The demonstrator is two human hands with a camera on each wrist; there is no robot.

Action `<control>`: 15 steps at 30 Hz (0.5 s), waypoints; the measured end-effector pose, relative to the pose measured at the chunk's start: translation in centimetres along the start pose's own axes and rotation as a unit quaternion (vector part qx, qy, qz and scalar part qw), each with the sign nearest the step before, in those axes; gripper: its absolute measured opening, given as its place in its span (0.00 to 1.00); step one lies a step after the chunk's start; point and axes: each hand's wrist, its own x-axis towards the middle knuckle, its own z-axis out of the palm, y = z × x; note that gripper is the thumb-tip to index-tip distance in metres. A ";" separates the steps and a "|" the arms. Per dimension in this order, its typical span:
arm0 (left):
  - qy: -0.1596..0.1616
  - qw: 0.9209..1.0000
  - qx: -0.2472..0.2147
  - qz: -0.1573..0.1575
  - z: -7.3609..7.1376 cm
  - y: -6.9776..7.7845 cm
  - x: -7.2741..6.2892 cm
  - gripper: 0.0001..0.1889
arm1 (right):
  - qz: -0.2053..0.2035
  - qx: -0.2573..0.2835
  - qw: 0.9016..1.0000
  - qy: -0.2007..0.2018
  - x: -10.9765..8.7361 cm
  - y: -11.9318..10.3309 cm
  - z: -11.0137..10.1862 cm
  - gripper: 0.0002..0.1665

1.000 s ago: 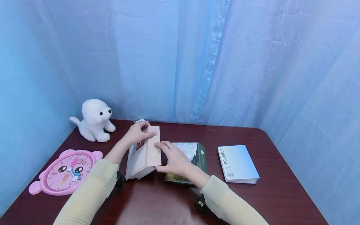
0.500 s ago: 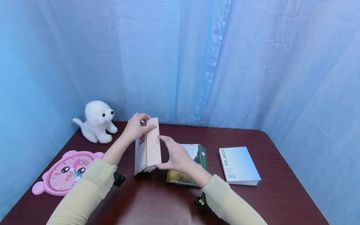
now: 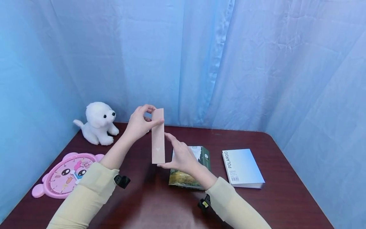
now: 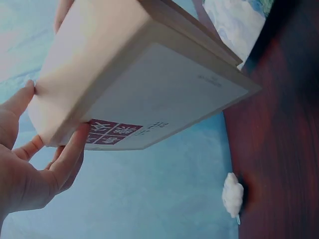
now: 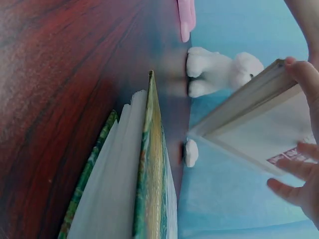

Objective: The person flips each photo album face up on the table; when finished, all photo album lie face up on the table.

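Note:
A thick book with a cream cover (image 3: 158, 140) is held above the table, its spine toward the head camera. Red blocks with white characters mark one cover (image 4: 164, 94), seen in the left wrist view. My left hand (image 3: 138, 125) grips the far end, thumb across the spine and fingers on the cover with the red blocks. At the near end my right hand (image 3: 184, 159) holds the book, thumb at the bottom edge and fingers against the other cover. Below and right of it lies a green landscape photo album (image 3: 183, 179), partly hidden by my right hand.
A white-and-blue POLAROID album (image 3: 244, 167) lies to the right on the dark red table (image 3: 160, 206). On the left are a white plush dog (image 3: 98, 124) and a pink clock (image 3: 65, 175). A small white object (image 5: 190, 153) sits near the back. Blue curtains (image 3: 148, 63) surround the table.
Both hands have raised the book and moved it slightly away and right. It has turned, so its spine now faces the head camera and the cover with red blocks has left that view.

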 end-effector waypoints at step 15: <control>0.023 0.998 -0.033 0.057 -0.2 0.9 -0.8 0.20 | -0.010 0.035 0.999 -0.023 -0.1 -0.1 1.3 0.61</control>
